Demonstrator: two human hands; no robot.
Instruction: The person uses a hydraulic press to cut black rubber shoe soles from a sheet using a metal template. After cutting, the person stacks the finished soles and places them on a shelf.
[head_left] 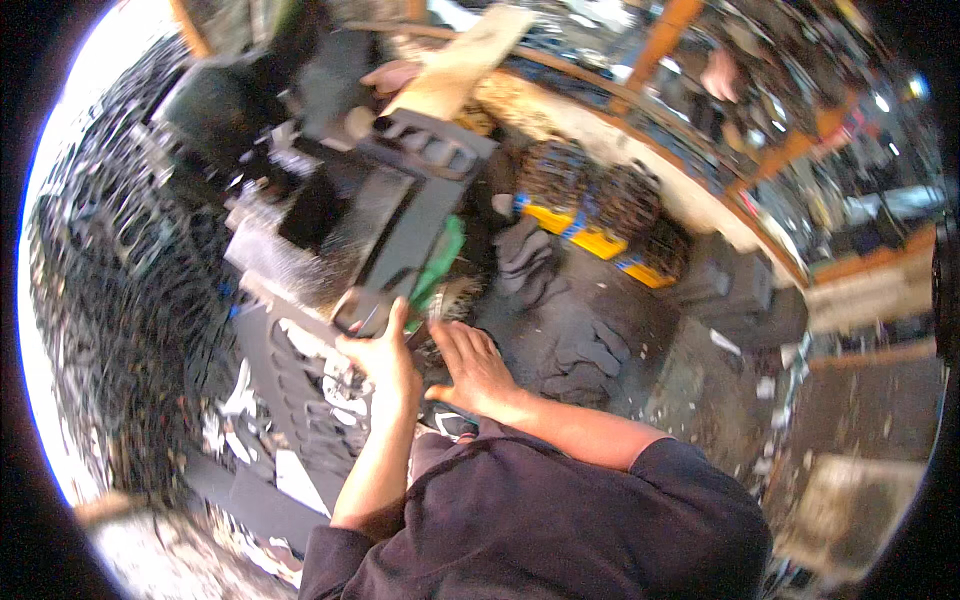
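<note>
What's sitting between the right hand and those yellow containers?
A pile of dark grey pieces lies between the right hand and the yellow containers, as the head view shows.

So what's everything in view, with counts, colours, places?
Bulky metal machine: one, green and grey, upper left
Flat holed sheet: one, dark grey, machine's right side
Long wooden plank: one, tan, top centre
Thin strip: one, green, beside machine
Boxy containers: about three, yellow and blue, centre right
Curved flat pieces: many, grey, below containers
Perforated scrap heap: one, black, far left
Small blurred piece: one, greyish, machine's near edge
Cloth shirt: one, dark, bottom
Left hand: one, bare, at that piece
Right hand: one, bare, beside left
</note>
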